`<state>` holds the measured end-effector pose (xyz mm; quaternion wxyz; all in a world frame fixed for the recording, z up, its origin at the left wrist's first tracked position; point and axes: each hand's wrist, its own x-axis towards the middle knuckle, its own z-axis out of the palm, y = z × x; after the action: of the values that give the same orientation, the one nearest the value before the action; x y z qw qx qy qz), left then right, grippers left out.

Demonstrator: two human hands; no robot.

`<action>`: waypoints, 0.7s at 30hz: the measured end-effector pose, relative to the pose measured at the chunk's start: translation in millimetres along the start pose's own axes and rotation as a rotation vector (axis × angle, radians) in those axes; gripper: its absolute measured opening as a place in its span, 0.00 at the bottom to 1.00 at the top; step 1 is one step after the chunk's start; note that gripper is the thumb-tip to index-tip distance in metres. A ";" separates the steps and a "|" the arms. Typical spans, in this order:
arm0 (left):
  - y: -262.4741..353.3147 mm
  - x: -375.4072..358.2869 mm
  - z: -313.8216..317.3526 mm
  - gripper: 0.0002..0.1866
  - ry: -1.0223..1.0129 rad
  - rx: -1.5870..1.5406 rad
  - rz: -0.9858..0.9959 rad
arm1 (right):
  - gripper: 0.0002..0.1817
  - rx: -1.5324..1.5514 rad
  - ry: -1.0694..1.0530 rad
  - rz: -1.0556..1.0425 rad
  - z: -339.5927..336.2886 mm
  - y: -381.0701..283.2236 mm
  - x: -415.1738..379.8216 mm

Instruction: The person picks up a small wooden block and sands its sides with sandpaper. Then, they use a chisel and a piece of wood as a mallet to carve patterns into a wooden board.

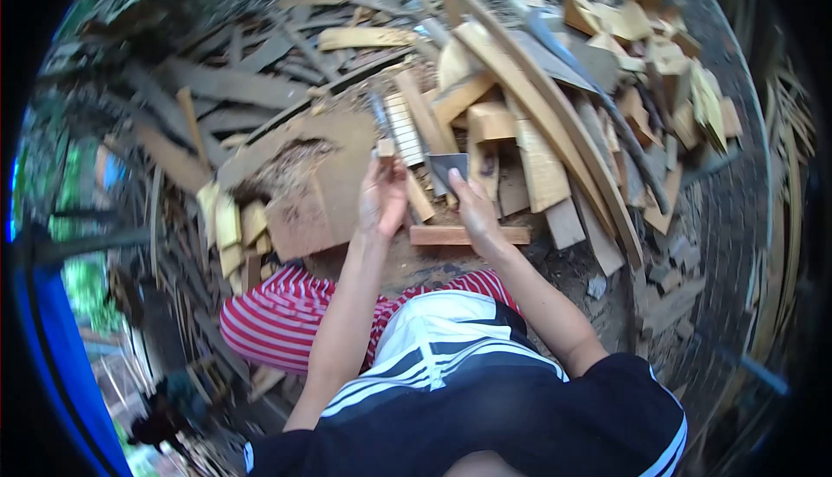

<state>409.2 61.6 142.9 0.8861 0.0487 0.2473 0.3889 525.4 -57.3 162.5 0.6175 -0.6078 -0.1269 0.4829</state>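
My left hand [384, 195] is closed on a small light wooden block [386, 148], held up at the fingertips. To its right, my right hand [473, 204] pinches a dark grey flat piece [449, 163], thumb on top; it could be a sheet or a blade, I cannot tell which. Just beyond the hands lies a pale strip with rows of small segments [404, 129]. A reddish wooden bar [433, 235] rests crosswise beneath my right forearm. Beside my left hand is a broad brown wooden slab [303, 217].
Long curved planks [555, 130] lean along the right, with a blue curved strip [576, 57] over them. Offcut blocks [624, 22] are heaped at the far right. Yellowish pieces [227, 221] sit left of the slab, and scrap boards [234, 83] cover the ground behind.
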 end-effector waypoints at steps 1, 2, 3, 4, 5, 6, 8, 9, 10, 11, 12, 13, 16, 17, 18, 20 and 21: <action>2.3 -6.9 13.4 0.15 0.014 -0.118 -0.069 | 0.25 -0.262 -0.098 -0.049 -12.3 25.9 11.7; 3.9 -11.2 21.0 0.15 -0.001 -0.152 -0.090 | 0.25 -0.382 -0.154 0.012 -16.1 32.9 13.9; 4.2 -14.5 24.9 0.15 -0.022 -0.187 -0.117 | 0.25 -0.505 -0.203 0.068 -17.9 38.1 14.2; 4.7 -17.0 24.5 0.15 -0.018 -0.193 -0.101 | 0.25 -0.511 -0.219 0.070 -17.9 50.7 14.8; 4.9 -18.6 24.5 0.15 -0.056 -0.234 -0.149 | 0.25 -0.617 -0.260 -0.092 -18.7 66.0 14.9; 4.9 -19.0 24.0 0.16 -0.097 -0.273 -0.203 | 0.25 -0.719 -0.294 -0.256 -17.8 70.6 14.0; 5.6 -19.2 19.2 0.16 -0.115 -0.283 -0.224 | 0.26 -0.858 -0.292 -0.315 -16.8 78.4 13.0; 5.8 -19.8 16.9 0.16 -0.133 -0.290 -0.247 | 0.27 -0.995 -0.288 -0.375 -14.7 80.1 11.1; 5.6 -21.4 18.2 0.16 -0.130 -0.292 -0.251 | 0.28 -1.012 -0.302 -0.325 -10.1 64.5 10.7; 4.6 -23.7 19.3 0.16 -0.060 -0.199 -0.217 | 0.28 -1.014 -0.300 -0.320 -7.4 56.4 15.5; 3.4 -26.3 19.3 0.16 0.010 -0.106 -0.185 | 0.28 -0.711 -0.266 -0.279 -5.4 50.5 21.5; 2.8 -28.0 16.8 0.16 0.015 -0.108 -0.193 | 0.28 -0.409 -0.225 -0.234 -0.3 36.5 23.4; -3.0 -32.4 24.8 0.13 0.117 0.354 -0.115 | 0.25 -0.210 -0.226 -0.264 7.9 -3.1 23.7; -5.9 -32.9 23.4 0.11 0.067 0.489 -0.068 | 0.22 -0.124 -0.280 -0.324 13.6 -11.1 20.0; -11.1 -33.5 21.6 0.10 0.076 0.634 0.010 | 0.20 -0.237 -0.276 -0.369 15.6 -19.2 14.8; -8.1 -35.9 20.9 0.10 0.066 0.682 -0.011 | 0.19 -0.342 -0.316 -0.320 12.5 -27.3 18.5; -6.1 -35.8 24.0 0.10 0.093 0.676 -0.033 | 0.19 -0.300 -0.356 -0.301 9.7 -24.0 24.0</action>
<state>404.0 34.4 176.5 0.8138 0.3178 0.4033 0.2721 540.8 -28.2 175.4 0.5533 -0.5722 -0.3927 0.4607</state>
